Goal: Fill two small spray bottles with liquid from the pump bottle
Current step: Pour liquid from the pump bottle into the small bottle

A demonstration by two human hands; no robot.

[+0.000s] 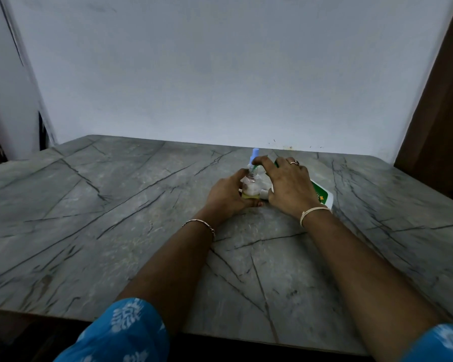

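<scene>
The left hand (229, 195) gripped a small spray bottle (250, 184) standing upright on the marble table (115, 205), with a blue sprayer top (254, 154) just behind it. Close beside, the right hand (289, 186) curled over the white-and-green pump bottle (323, 195).

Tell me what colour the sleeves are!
Blue with white prints, clearest on the left sleeve, head view.

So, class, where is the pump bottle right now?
Head view, right of centre on the table: the pump bottle sits mostly hidden under the right hand, beside the small spray bottle that the left hand holds.
</scene>
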